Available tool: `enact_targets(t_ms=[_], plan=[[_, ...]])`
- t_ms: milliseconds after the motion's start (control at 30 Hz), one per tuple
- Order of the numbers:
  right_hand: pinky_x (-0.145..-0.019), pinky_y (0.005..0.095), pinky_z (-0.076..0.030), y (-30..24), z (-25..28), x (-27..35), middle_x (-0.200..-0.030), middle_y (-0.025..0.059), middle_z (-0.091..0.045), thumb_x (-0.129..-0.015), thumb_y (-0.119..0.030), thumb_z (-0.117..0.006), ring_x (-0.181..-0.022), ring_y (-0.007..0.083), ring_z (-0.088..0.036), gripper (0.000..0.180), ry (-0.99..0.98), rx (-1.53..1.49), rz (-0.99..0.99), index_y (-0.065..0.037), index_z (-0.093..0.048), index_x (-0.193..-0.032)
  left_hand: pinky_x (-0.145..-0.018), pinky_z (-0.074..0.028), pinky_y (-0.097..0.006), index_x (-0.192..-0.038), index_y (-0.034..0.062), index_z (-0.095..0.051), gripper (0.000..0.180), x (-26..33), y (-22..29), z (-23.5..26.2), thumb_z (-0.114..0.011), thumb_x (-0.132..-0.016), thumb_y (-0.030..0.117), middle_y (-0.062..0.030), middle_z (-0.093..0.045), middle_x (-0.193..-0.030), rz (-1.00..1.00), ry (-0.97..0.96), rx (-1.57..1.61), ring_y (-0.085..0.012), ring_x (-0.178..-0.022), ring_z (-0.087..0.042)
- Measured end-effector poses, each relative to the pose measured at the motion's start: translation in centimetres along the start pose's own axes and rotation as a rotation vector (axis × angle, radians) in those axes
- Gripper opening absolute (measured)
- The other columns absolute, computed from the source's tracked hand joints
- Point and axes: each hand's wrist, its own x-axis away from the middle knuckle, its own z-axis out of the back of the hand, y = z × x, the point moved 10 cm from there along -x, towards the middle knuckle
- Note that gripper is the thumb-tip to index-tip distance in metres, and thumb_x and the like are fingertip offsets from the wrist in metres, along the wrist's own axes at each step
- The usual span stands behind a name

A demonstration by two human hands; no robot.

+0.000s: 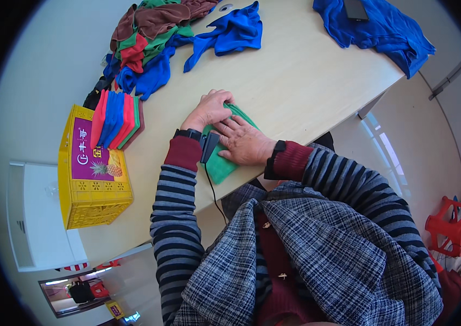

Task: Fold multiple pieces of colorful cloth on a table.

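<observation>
A folded green cloth [223,169] lies on the table near its front edge, right in front of me. My left hand [212,108] is at the cloth's far end, its fingers curled over the folded edge; the fingertips are partly hidden. Flat on the middle of the cloth rests my right hand [248,143], fingers stretched out and apart. Several layers show along the cloth's far right edge. Dark bands circle both wrists, and a black cable hangs from the left one.
A yellow crate [100,202] stands at the left, beside folded red, blue, green and brown cloths [115,122]. A crumpled heap of cloths [154,32] lies far left on the table [296,81]. At the far right, a black phone [355,10] rests on blue cloth [385,35].
</observation>
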Motion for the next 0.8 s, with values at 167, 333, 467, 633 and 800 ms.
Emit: enact_targets(t_ms=[167,333,467,633,800], plan=[[-0.123,0.0491,-0.015,0.0,0.5,0.1,-0.155,0.0156,-0.040,-0.098,-0.049,-0.046,-0.147,0.0325,-0.028,0.064,0.030,-0.001,0.026,-0.006,-0.050,-0.144,-0.085,-0.051,-0.037,-0.099,0.0061,-0.063,0.029,-0.4,-0.4,-0.2,-0.065,-0.071,0.013,-0.0127,-0.065,-0.099,0.041,-0.078,0.024,-0.0281,-0.097,-0.060],[-0.124,0.0474,-0.014,-0.2,0.4,0.2,-0.155,0.0175,-0.039,-0.100,-0.048,-0.046,-0.148,0.0329,-0.028,0.062,-0.068,-0.041,0.011,-0.004,-0.050,-0.144,-0.077,-0.050,-0.032,-0.100,0.0043,-0.061,0.031,-0.3,-2.0,-1.4,-0.065,-0.070,0.010,-0.0128,-0.063,-0.095,0.099,-0.180,0.283,-0.0226,-0.086,-0.060],[-0.123,0.0471,-0.016,-0.5,0.5,0.0,-0.155,0.0170,-0.039,-0.100,-0.048,-0.046,-0.148,0.0327,-0.028,0.063,-0.087,-0.034,0.013,-0.004,-0.049,-0.144,-0.079,-0.051,-0.033,-0.104,0.0027,-0.060,0.033,-0.2,-2.7,-1.1,-0.066,-0.071,0.009,-0.0134,-0.064,-0.096,0.036,-0.094,0.340,-0.0232,-0.087,-0.062],[-0.123,0.0470,-0.018,-0.4,0.1,0.0,-0.156,0.0161,-0.039,-0.100,-0.048,-0.046,-0.148,0.0323,-0.029,0.063,-0.070,-0.034,0.007,-0.005,-0.047,-0.147,-0.086,-0.052,-0.036,-0.112,0.0021,-0.062,0.033,3.4,-3.3,3.3,-0.068,-0.081,0.011,-0.0160,-0.066,-0.105,-0.044,0.400,0.111,-0.0292,-0.097,-0.065],[-0.123,0.0471,-0.019,-0.2,-0.1,-0.1,-0.157,0.0152,-0.038,-0.100,-0.047,-0.046,-0.149,0.0320,-0.029,0.063,-0.081,-0.014,0.003,-0.007,-0.045,-0.148,-0.101,-0.045,-0.042,-0.123,0.0003,-0.060,0.037,12.5,-4.0,2.7,-0.064,-0.092,0.020,-0.0197,-0.063,-0.121,0.042,0.629,0.050,-0.0364,-0.116,-0.059]])
